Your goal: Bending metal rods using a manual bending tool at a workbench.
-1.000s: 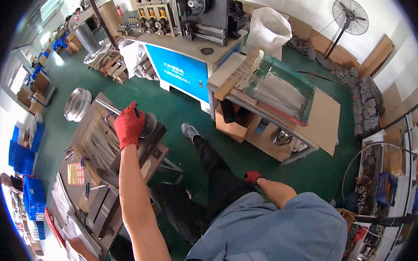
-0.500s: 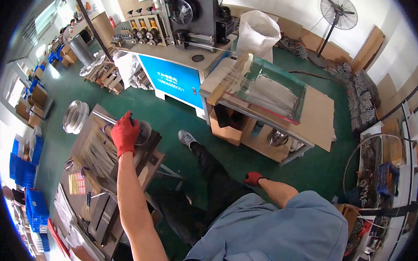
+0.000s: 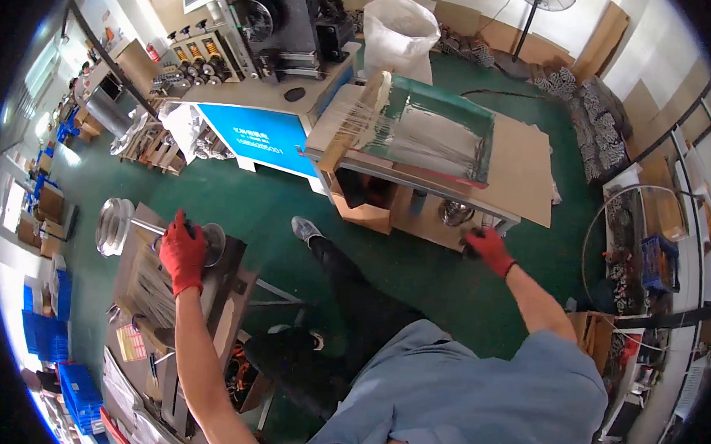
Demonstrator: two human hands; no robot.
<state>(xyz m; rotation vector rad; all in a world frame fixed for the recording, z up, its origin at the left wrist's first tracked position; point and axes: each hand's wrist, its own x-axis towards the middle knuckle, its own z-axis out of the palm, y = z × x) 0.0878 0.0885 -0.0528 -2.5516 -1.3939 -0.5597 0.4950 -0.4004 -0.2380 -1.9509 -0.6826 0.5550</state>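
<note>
My left hand (image 3: 183, 250), in a red glove, grips the shaft of a shiny metal spool (image 3: 117, 226) that lies across a low grey stand (image 3: 227, 284) with bundles of thin metal rods (image 3: 148, 288) on it. My right hand (image 3: 488, 248), also red-gloved, reaches out to the lower front corner of a wooden workbench (image 3: 444, 198) whose top holds a green-edged tray of fine metal wires (image 3: 435, 134). Whether the right hand holds anything I cannot make out. My leg and grey shoe (image 3: 304, 228) stretch out between the two.
A blue-fronted machine table (image 3: 268, 131) with reels and dark equipment stands at the back. A white sack (image 3: 395, 33) and a standing fan (image 3: 543, 8) are behind the bench. Blue crates (image 3: 45, 331) line the left. A round wire frame (image 3: 636, 250) and racks stand at the right. The floor is green.
My right hand has left my side and reached up and right to the workbench's lower corner. My left hand stays on the spool shaft. The view has tilted down slightly.
</note>
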